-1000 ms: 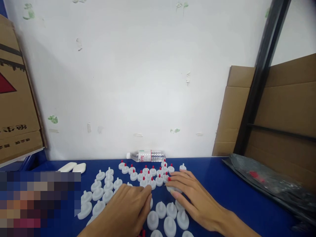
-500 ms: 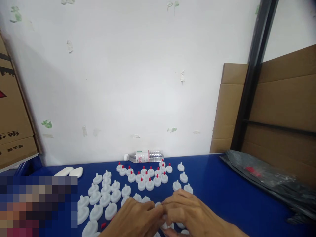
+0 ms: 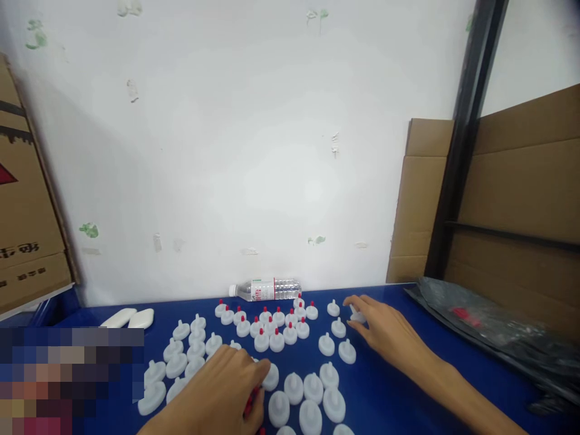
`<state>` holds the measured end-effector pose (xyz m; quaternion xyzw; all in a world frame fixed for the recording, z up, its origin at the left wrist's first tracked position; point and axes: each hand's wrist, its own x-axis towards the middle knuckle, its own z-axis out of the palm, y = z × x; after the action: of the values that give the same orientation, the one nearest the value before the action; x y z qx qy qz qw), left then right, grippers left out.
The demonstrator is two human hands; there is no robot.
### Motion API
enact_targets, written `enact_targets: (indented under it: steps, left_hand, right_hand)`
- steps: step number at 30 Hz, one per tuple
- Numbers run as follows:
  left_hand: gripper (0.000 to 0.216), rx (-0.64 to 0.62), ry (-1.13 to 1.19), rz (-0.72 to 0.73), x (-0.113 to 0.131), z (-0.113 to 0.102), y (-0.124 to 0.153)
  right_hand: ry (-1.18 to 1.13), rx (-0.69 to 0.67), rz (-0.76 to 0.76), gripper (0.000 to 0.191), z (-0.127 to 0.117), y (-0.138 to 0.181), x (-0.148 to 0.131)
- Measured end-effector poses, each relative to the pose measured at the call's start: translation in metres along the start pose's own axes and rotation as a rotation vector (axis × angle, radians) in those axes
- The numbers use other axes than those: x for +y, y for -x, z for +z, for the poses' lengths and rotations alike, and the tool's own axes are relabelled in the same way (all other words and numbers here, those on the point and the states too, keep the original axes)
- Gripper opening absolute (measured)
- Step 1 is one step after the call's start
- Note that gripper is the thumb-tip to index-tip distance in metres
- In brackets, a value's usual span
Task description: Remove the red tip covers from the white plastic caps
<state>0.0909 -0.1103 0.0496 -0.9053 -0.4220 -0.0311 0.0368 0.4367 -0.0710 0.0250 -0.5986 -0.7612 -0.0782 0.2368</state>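
Several white plastic caps (image 3: 294,386) stand on a blue table (image 3: 408,386). A group further back carries red tips (image 3: 276,326). My left hand (image 3: 226,393) rests closed among the near caps, with small red pieces (image 3: 248,406) showing under its fingers. My right hand (image 3: 385,329) reaches out to the right rear, its fingertips pinched on one white cap (image 3: 357,315) at the edge of the group.
A clear water bottle (image 3: 267,289) lies against the white wall. Two white oblong pieces (image 3: 131,318) lie at back left. A cardboard box (image 3: 27,199) stands left, folded cardboard (image 3: 512,199) and a black frame (image 3: 466,133) right. A dark plastic bag (image 3: 493,332) lies on the right.
My hands were together over the near caps; now my right hand has moved out to the right rear onto a cap. My left hand stays near, shifted slightly left.
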Motion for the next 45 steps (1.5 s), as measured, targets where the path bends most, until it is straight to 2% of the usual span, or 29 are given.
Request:
enact_targets:
  steps: [4,6,8,11,14,17,20,24,27,30,32,36,40,45]
  left_hand:
    - [0.016,-0.074,-0.035,-0.021,0.006,0.002,-0.001]
    - [0.02,-0.072,-0.037,-0.014,0.007,-0.002,-0.002]
    - [0.025,-0.045,-0.04,-0.005,0.007,-0.007,-0.003]
    - [0.027,0.025,-0.042,0.008,0.004,-0.01,-0.003]
    - [0.025,0.075,-0.042,0.026,0.001,-0.006,-0.002]
    - [0.024,0.117,-0.048,0.033,-0.002,-0.001,-0.003]
    - [0.024,0.195,-0.061,0.033,-0.003,0.001,-0.005]
    - [0.03,0.312,-0.068,0.013,-0.004,0.0,-0.006]
    - [0.027,0.398,-0.022,0.004,-0.005,0.001,-0.006]
    - [0.02,0.475,-0.026,0.004,-0.007,0.006,-0.004]
    - [0.029,0.486,-0.041,0.004,-0.006,0.01,-0.003]
    - [0.012,0.435,-0.007,0.058,0.001,0.009,-0.003]
    - [0.021,0.446,0.12,0.086,0.012,0.003,-0.005]
    - [0.021,0.536,0.319,0.055,0.016,0.005,-0.007]
  right_hand:
    - [-0.034,-0.083,0.028,0.029,0.001,0.004,-0.003]
    - [-0.063,-0.099,0.005,0.037,-0.006,0.004,-0.009]
    - [-0.095,-0.117,-0.057,0.045,-0.012,0.001,-0.017]
    - [-0.129,-0.191,-0.212,0.046,-0.014,-0.009,-0.028]
    - [-0.137,-0.279,-0.324,0.047,-0.003,-0.024,-0.034]
    - [-0.142,-0.317,-0.372,0.05,0.009,-0.038,-0.037]
    - [-0.16,-0.284,-0.404,0.05,0.006,-0.046,-0.039]
    - [-0.205,-0.157,-0.424,0.037,-0.019,-0.05,-0.051]
    - [-0.267,-0.106,-0.471,0.02,-0.036,-0.049,-0.072]
    - [-0.337,-0.112,-0.543,0.018,-0.042,-0.04,-0.099]
    - [-0.382,-0.133,-0.594,0.016,-0.042,-0.03,-0.113]
    - [-0.415,-0.15,-0.681,0.022,-0.042,-0.014,-0.126]
    - [-0.375,-0.094,-0.671,0.018,-0.045,-0.01,-0.128]
    - [-0.446,-0.158,-0.489,0.021,-0.044,-0.003,-0.132]
